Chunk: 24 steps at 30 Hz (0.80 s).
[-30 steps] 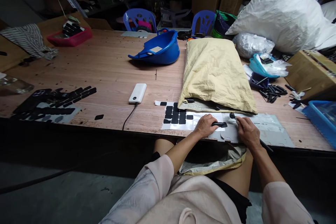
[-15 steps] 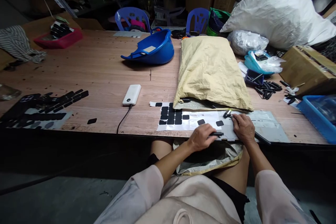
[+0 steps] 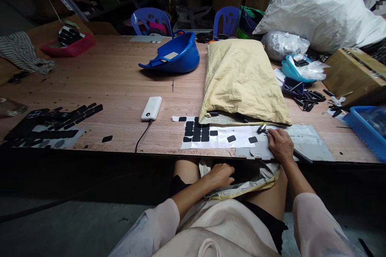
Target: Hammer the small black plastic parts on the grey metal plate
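Note:
My right hand (image 3: 281,144) is wrapped round a small hammer (image 3: 261,129) lying over the table's front edge, its metal head to the left and black handle out to the right. My left hand (image 3: 221,175) is over the mouth of an open sack (image 3: 256,188) on my lap, fingers loosely curled with a gap to the thumb and nothing visible between them. On the table in front lies a white sheet (image 3: 221,138) with rows of black rounded stickers (image 3: 196,133), a few set apart. The sack's dark inside hides its contents.
A full yellow sack (image 3: 241,80) lies behind the sheet. Left of it are a blue basin (image 3: 177,54) and a white power bank (image 3: 151,108) with a cable. Black parts (image 3: 309,99), a cardboard box (image 3: 356,76) and a blue tray (image 3: 368,132) are at right.
My left hand has come down from the table edge to the sack on my lap. The black stick-like piece it held is out of sight. My right hand stays on the hammer.

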Each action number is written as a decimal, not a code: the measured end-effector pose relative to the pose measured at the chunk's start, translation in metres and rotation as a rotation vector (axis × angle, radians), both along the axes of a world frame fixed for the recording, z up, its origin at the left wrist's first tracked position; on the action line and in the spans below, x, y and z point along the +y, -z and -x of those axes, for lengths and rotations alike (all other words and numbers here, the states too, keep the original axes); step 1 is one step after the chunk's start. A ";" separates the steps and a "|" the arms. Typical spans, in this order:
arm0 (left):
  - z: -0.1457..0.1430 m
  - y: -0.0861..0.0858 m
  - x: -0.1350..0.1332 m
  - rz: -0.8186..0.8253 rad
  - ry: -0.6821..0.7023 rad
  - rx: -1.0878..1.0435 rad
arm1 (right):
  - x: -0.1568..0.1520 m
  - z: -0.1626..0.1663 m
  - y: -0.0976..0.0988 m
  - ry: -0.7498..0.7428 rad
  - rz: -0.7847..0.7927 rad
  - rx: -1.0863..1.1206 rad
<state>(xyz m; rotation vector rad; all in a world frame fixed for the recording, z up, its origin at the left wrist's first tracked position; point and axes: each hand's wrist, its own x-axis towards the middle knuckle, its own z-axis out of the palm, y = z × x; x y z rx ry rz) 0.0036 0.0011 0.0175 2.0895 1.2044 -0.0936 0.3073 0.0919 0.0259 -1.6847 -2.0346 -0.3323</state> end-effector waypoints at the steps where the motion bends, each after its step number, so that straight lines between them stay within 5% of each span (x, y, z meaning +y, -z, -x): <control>1: -0.004 -0.012 0.007 -0.027 0.046 -0.094 | 0.000 0.000 0.001 0.001 -0.001 0.000; 4: -0.017 -0.048 0.048 -0.221 -0.001 -0.300 | 0.001 -0.001 0.004 0.010 -0.003 0.001; 7: -0.031 -0.071 0.106 -0.439 -0.151 -0.236 | 0.001 0.000 0.005 0.017 -0.002 0.003; 13: -0.049 -0.070 0.176 -0.521 -0.064 0.093 | -0.001 0.002 0.002 0.013 -0.001 0.024; 18: -0.047 -0.068 0.172 -0.575 -0.086 0.113 | -0.002 0.002 0.001 0.013 0.002 0.018; 24: -0.037 -0.067 0.117 -0.679 -0.017 -0.073 | -0.001 0.004 0.001 0.023 0.004 0.020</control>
